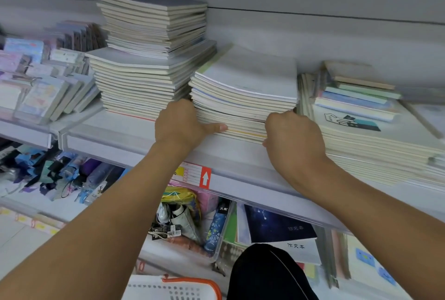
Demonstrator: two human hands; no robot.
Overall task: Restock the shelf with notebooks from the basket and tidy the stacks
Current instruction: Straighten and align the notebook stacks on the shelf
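Gripping the middle stack of notebooks [245, 90] from both sides, the two hands sit low on it, near the shelf [134, 128] board. The left hand [183, 124] is curled against the stack's left edge, its thumb stretched flat along the front of the lower notebooks. The right hand [292, 131] is curled round the stack's front right corner, fingers tucked out of sight behind the knuckles.

The stack leans a little, its upper notebooks fanned back and to the right. Just to its left, touching or nearly so, stands a taller pile [149, 59] of pale notebooks, with a narrower batch set askew on a wider one. To the right lies a broad, lower pile [375, 138] whose top cover bears a dark hand drawing, with a few small coloured books [356, 92] stacked on it.

Further left on the shelf are small packaged notepads [41, 88] leaning in rows. A price label [195, 174] with a white arrow on red is fixed to the shelf's front edge. Below it, a lower shelf holds folded umbrellas [60, 174] and a dark blue starry notebook [277, 225]. At the bottom edge shows the white basket [173, 287] with an orange rim.
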